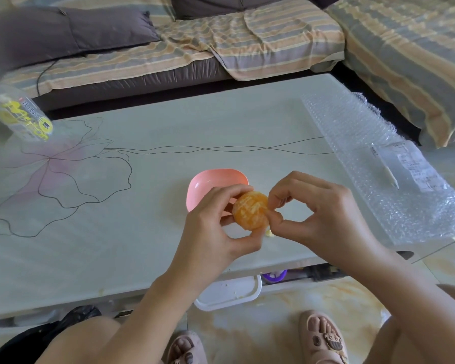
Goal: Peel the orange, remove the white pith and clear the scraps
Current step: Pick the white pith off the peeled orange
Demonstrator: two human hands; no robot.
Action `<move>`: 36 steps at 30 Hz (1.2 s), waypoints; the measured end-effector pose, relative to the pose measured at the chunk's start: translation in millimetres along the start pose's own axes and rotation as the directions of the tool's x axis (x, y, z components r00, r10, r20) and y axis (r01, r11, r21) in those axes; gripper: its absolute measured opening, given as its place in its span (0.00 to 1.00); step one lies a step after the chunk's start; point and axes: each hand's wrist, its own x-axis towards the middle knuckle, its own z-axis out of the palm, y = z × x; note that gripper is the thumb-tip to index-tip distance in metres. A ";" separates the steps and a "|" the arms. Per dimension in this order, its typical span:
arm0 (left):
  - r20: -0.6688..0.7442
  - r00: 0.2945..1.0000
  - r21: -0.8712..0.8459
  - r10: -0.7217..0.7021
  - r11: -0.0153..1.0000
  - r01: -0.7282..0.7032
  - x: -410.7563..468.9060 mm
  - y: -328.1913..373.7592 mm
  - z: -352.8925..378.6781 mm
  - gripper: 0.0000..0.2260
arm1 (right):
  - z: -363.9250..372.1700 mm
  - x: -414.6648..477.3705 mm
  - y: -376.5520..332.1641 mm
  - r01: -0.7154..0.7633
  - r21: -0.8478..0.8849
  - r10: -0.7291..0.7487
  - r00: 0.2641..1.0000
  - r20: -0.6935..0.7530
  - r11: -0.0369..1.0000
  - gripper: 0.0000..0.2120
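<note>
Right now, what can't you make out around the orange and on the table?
All in the head view:
Pink bowl: near half hidden by the left grip and the orange.
What the right grip pinches at the orange's edge: too small.
Bottle: top cut off by the left edge.
Paper label print: blurred.

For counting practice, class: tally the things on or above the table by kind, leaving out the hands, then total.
orange: 1
pink bowl: 1
plastic bottle: 1
bubble wrap: 1
pen: 1
small scrap: 1
Total: 6
</note>
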 end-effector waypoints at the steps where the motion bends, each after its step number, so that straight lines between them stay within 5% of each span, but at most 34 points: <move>1: 0.006 0.999 -0.042 -0.037 0.998 0.038 -0.1 1.8 0.5 0.22 | -0.1 -0.2 -0.2 0.009 0.001 -0.009 1.000 -0.012 1.000 0.05; 8: 0.038 0.984 -0.225 -0.174 0.958 0.178 0.9 6.5 0.7 0.21 | 0.2 -0.6 0.1 0.028 0.022 -0.027 0.999 -0.028 0.999 0.05; 18: -0.031 0.987 -0.146 -0.159 0.977 0.153 3.0 5.4 -2.7 0.20 | -0.9 0.2 2.4 -0.014 0.103 0.013 1.000 0.014 0.995 0.13; 25: -0.033 0.989 -0.123 -0.144 0.983 0.139 2.3 6.8 -3.0 0.21 | 2.2 0.7 3.6 0.023 0.083 -0.020 0.999 -0.039 0.996 0.01; 36: -0.068 0.969 -0.239 -0.238 0.947 0.216 5.7 2.9 -2.8 0.17 | 3.6 -0.3 4.3 0.002 0.083 -0.004 1.000 0.027 0.997 0.02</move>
